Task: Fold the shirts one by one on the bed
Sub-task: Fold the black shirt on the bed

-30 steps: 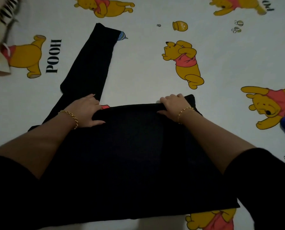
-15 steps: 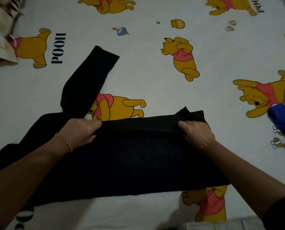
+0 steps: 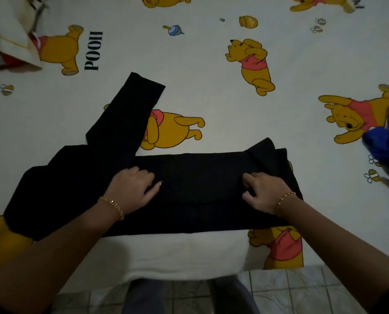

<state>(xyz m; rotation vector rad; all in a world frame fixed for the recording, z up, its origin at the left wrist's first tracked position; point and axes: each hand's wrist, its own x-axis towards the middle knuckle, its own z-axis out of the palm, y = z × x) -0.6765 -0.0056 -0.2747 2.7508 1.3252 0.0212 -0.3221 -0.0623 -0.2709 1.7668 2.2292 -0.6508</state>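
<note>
A black long-sleeved shirt [image 3: 200, 177] lies on the bed, folded into a wide band across the near edge. One sleeve [image 3: 130, 114] sticks out diagonally toward the upper left. My left hand [image 3: 132, 189] sits on the left part of the band and grips the fabric between curled fingers and thumb. On the right part, my right hand [image 3: 263, 191] pinches a fold the same way. A small flap [image 3: 268, 148] stands up at the shirt's right end.
The bed sheet [image 3: 211, 87] is white with yellow bear prints. A blue garment [image 3: 384, 141] lies at the right edge. Pale cloth and a bag [image 3: 10, 41] sit at the top left. Tiled floor [image 3: 291, 291] shows below the bed's near edge.
Both hands pulled the shirt's far edge toward me and laid it over the body, making a narrower band. The sleeve slid nearer with it.
</note>
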